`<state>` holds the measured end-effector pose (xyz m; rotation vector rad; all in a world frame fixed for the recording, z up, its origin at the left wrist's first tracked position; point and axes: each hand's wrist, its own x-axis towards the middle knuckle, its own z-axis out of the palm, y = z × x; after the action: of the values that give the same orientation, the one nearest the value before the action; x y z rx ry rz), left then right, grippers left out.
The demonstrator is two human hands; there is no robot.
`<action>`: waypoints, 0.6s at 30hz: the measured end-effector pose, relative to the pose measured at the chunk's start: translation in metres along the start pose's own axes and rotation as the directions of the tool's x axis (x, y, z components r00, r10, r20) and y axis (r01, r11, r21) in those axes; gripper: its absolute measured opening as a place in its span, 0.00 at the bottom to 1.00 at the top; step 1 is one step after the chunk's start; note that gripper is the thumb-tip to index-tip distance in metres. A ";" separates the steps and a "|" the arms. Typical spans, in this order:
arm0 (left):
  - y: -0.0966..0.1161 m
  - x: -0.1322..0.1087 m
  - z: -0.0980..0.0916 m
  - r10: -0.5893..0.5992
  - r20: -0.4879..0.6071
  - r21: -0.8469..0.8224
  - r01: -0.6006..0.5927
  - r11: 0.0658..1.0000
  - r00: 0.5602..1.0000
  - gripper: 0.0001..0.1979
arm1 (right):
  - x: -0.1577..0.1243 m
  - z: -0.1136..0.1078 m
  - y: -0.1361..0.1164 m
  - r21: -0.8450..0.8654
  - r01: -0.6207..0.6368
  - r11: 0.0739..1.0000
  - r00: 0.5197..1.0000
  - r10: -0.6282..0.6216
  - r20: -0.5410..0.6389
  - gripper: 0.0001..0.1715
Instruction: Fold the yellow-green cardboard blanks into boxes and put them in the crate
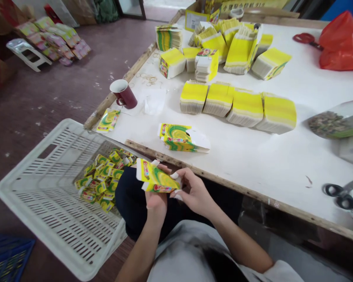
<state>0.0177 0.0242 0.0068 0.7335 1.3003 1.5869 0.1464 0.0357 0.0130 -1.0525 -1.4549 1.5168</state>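
A small yellow and green printed carton (154,178) is held over my lap by both hands. My left hand (155,201) grips it from underneath, fingers curled around its lower edge. My right hand (194,192) pinches the carton's right end with fingertips. A short stack of flat yellow-green cartons (182,138) lies on the white table (253,152) just beyond my hands. To my left stands a white plastic crate (47,196) holding several finished small cartons (104,178).
Rows of flat yellow carton stacks (238,105) fill the table's middle and back. A dark red mug (124,94) stands near the left edge. Black scissors (341,194) lie at the right, red scissors (305,38) and an orange bag (342,43) at the back right.
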 end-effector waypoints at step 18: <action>0.046 -0.002 -0.031 -0.215 0.536 0.558 -0.151 0.816 0.817 0.51 | -0.005 -0.059 -0.034 -0.607 0.630 0.484 0.739 -0.614 0.277 0.14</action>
<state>-0.0219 0.0089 0.0431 1.4409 1.3029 0.7861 0.2030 0.0538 0.0469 -0.7121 -2.1782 0.4422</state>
